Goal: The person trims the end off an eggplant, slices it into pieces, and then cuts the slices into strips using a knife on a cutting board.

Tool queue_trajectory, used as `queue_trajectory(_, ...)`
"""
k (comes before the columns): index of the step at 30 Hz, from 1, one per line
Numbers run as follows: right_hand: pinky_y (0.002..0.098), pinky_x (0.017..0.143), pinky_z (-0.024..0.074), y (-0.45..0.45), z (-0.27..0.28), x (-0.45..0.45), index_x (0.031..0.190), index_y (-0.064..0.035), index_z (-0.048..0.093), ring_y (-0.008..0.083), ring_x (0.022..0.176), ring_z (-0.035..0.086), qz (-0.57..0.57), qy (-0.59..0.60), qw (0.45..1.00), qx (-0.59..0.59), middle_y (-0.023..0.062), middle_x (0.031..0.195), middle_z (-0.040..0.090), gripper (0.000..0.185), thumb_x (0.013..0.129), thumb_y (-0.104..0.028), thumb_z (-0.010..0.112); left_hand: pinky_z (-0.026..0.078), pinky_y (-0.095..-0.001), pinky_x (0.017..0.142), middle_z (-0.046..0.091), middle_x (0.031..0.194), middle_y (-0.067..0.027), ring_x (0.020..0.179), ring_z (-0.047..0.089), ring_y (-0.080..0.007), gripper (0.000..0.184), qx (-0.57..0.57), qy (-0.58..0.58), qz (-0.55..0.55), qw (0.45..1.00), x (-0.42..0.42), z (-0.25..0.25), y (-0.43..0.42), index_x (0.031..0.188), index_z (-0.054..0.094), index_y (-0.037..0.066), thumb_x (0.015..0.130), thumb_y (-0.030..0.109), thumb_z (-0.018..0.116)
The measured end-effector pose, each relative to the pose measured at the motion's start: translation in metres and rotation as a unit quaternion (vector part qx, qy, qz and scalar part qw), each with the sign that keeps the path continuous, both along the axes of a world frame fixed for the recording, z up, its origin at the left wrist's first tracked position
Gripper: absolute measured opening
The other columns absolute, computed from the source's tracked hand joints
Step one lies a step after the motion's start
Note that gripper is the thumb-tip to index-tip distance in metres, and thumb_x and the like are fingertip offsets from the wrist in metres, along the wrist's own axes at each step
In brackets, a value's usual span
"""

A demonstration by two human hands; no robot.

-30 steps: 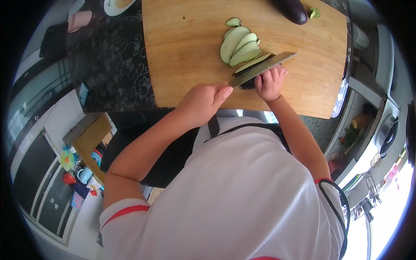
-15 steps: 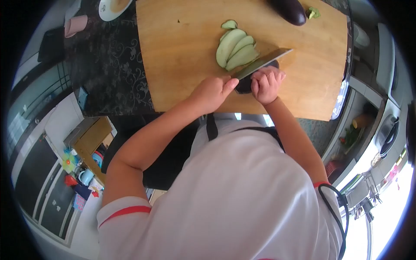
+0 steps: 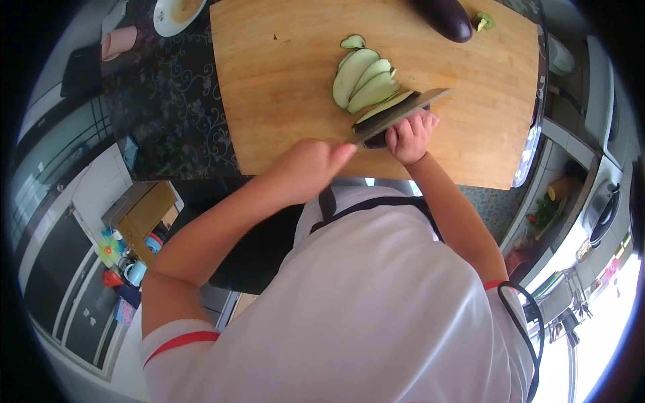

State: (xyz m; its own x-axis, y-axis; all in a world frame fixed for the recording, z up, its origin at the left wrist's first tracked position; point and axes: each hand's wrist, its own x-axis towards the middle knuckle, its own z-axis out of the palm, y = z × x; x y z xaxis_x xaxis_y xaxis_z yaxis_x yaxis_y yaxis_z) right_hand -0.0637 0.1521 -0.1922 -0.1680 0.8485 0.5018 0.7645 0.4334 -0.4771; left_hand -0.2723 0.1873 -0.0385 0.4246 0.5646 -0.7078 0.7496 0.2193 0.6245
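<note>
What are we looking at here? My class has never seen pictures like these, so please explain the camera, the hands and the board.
There is no machine: these are a person's own bare hands. Every picture comes from one camera worn on the head, looking forward and down, so the white shirt is the wearer's. The left hand holds a knife; the right hand steadies a dark-skinned piece of eggplant at the blade. On the wooden cutting board also lie pale slices, another eggplant partly out of frame, and a small green scrap.
</note>
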Motion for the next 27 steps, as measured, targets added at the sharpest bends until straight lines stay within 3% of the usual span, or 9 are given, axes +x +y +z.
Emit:
queue_trajectory(2, 0.0411, 0.078, 0.0330, -0.002, 0.003, 0.000, 0.085, -0.0153, 0.059, 0.0262, 0.089, 0.052, -0.003, -0.001, 1.000, -0.011, 0.0051, 0.097, 0.057, 0.018, 0.069, -0.016, 0.065, 0.044, -0.0458, 0.062, 0.056, 0.069, -0.0275, 0.065, 0.055, -0.0420, 0.054, 0.087, -0.008, -0.015, 0.996, 0.023, -0.024, -0.004, 0.075, 0.056, -0.005, 0.099, 0.040, 0.036)
queue_trajectory(5, 0.0390, 0.078, 0.0333, -0.001, 0.002, 0.000, 0.084, -0.0173, 0.061, 0.0212, 0.089, 0.054, 0.007, 0.018, 1.000, 0.001, -0.0006, 0.093, 0.058, 0.019, 0.066, -0.016, 0.066, 0.044, -0.0466, 0.061, 0.055, 0.065, -0.0282, 0.062, 0.055, -0.0437, 0.060, 0.041, -0.030, 0.000, 0.999, 0.028, -0.058, 0.014, 0.069, 0.056, -0.006, 0.098, 0.042, 0.035)
queue_trajectory(6, 0.0390, 0.078, 0.0331, 0.000, 0.000, -0.002, 0.085, -0.0179, 0.061, 0.0207, 0.089, 0.054, 0.002, 0.022, 1.000, 0.012, -0.0009, 0.093, 0.058, 0.019, 0.066, -0.016, 0.066, 0.045, -0.0464, 0.061, 0.054, 0.061, -0.0279, 0.062, 0.055, -0.0444, 0.064, 0.092, -0.041, 0.015, 0.995, 0.027, -0.062, 0.005, 0.064, 0.056, -0.006, 0.098, 0.043, 0.034)
queue_trajectory(9, 0.0391, 0.078, 0.0328, 0.000, 0.003, -0.001, 0.084, -0.0184, 0.060, 0.0202, 0.088, 0.054, 0.004, 0.013, 1.000, 0.012, -0.0011, 0.092, 0.057, 0.019, 0.066, -0.016, 0.067, 0.045, -0.0464, 0.062, 0.057, 0.066, -0.0270, 0.063, 0.056, -0.0445, 0.061, 0.039, 0.036, -0.025, 0.998, 0.004, -0.030, -0.004, 0.070, 0.058, -0.006, 0.098, 0.043, 0.035)
queue_trajectory(11, 0.0392, 0.078, 0.0326, -0.001, 0.000, 0.000, 0.083, -0.0183, 0.060, 0.0206, 0.089, 0.054, 0.003, 0.021, 1.000, 0.013, -0.0008, 0.093, 0.057, 0.019, 0.066, -0.016, 0.067, 0.045, -0.0446, 0.065, 0.059, 0.073, -0.0260, 0.070, 0.058, -0.0423, 0.050, 0.027, 0.063, -0.028, 0.997, -0.016, -0.021, -0.018, 0.083, 0.059, -0.004, 0.098, 0.038, 0.037)
queue_trajectory(15, 0.0393, 0.077, 0.0323, -0.007, -0.007, 0.000, 0.083, -0.0183, 0.059, 0.0217, 0.089, 0.054, -0.007, 0.039, 0.999, 0.004, 0.0000, 0.093, 0.057, 0.019, 0.066, -0.015, 0.067, 0.046, -0.0448, 0.066, 0.061, 0.078, -0.0254, 0.076, 0.060, -0.0426, 0.044, 0.069, 0.078, -0.035, 0.994, -0.011, -0.062, -0.030, 0.094, 0.060, -0.003, 0.099, 0.034, 0.038)
queue_trajectory(18, 0.0393, 0.077, 0.0323, 0.002, -0.006, 0.001, 0.083, -0.0187, 0.059, 0.0222, 0.090, 0.053, -0.004, 0.026, 1.000, 0.013, 0.0005, 0.094, 0.057, 0.017, 0.068, -0.015, 0.066, 0.045, -0.0460, 0.064, 0.061, 0.075, -0.0248, 0.072, 0.057, -0.0428, 0.046, 0.172, 0.004, 0.048, 0.984, -0.004, -0.082, -0.045, 0.089, 0.060, 0.000, 0.098, 0.040, 0.038)
queue_trajectory(24, 0.0389, 0.079, 0.0333, 0.001, 0.011, 0.001, 0.086, -0.0167, 0.060, 0.0230, 0.092, 0.053, 0.019, 0.044, 0.999, -0.021, 0.0000, 0.093, 0.057, 0.015, 0.072, -0.014, 0.067, 0.045, -0.0409, 0.064, 0.058, 0.071, -0.0227, 0.068, 0.058, -0.0357, 0.045, 0.037, -0.054, 0.170, 0.983, -0.004, -0.069, -0.037, 0.089, 0.058, -0.001, 0.098, 0.039, 0.039)
queue_trajectory(27, 0.0390, 0.080, 0.0340, 0.000, 0.016, 0.005, 0.087, -0.0156, 0.061, 0.0239, 0.093, 0.052, 0.049, 0.065, 0.996, -0.039, 0.0002, 0.094, 0.058, 0.016, 0.073, -0.012, 0.068, 0.044, -0.0382, 0.064, 0.055, 0.067, -0.0194, 0.065, 0.056, -0.0323, 0.046, 0.096, -0.074, 0.158, 0.980, -0.004, -0.039, -0.030, 0.088, 0.058, -0.001, 0.099, 0.039, 0.038)
